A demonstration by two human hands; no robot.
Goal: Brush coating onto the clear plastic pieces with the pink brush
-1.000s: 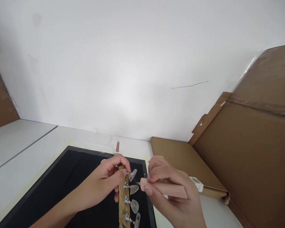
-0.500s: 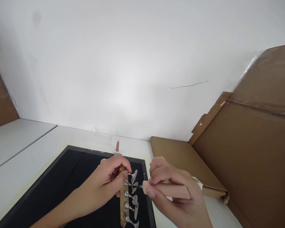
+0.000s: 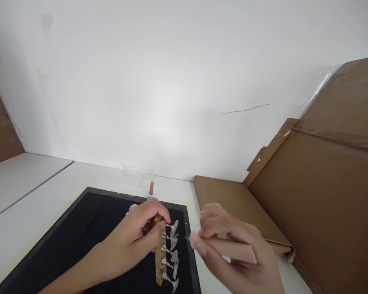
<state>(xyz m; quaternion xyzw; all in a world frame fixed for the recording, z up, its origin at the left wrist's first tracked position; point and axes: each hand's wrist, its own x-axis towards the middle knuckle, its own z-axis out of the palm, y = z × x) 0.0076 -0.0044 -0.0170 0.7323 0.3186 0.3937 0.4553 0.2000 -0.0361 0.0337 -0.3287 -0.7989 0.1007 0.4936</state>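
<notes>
My left hand (image 3: 144,232) is closed on the far end of a wooden strip (image 3: 158,265). Several clear false nails (image 3: 176,267) stand out from its right side on small silver stems. My right hand (image 3: 239,249) pinches a nail polish brush (image 3: 230,248) by its thick peach handle. The short dark tip of the brush points left, a little to the right of the nails and apart from them. One nail near my left fingers has a dark spot at its upper edge.
A black-framed dark mat (image 3: 88,228) lies under the strip. Behind my left hand stands a small bottle with a pink cap (image 3: 151,188), near a round white item (image 3: 133,207). A flat cardboard box (image 3: 230,192) lies at the right, beside a tall cardboard panel (image 3: 325,196). A white wall (image 3: 159,90) rises behind.
My right hand has drawn back to the right with the brush, so its tip has come away from the nail. My left hand still holds the strip, which has shifted slightly.
</notes>
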